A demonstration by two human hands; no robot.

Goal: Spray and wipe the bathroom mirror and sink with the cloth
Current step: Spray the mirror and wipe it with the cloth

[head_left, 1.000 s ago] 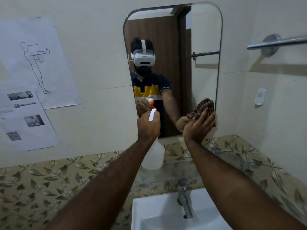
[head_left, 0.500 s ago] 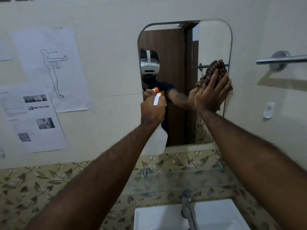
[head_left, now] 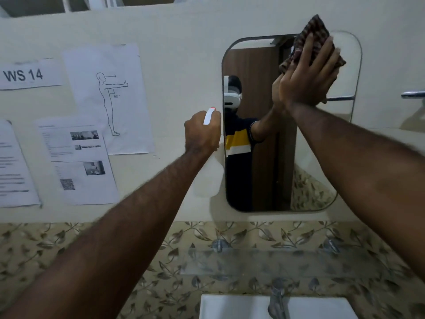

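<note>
Our right hand (head_left: 308, 77) has pushed the cloth (head_left: 314, 34) up to the mirror (head_left: 259, 65) top, palm flat; our left hand (head_left: 202, 134) stays clenched on the spray bottle (head_left: 208, 178).

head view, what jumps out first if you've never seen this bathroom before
The right hand presses a dark striped cloth flat against the top of the mirror, near its upper right corner. Lower and left of it, the left hand has a grip on a white spray bottle by the mirror's left edge. Papers are stuck on the wall to the left, and the sink sits at the bottom.
</note>
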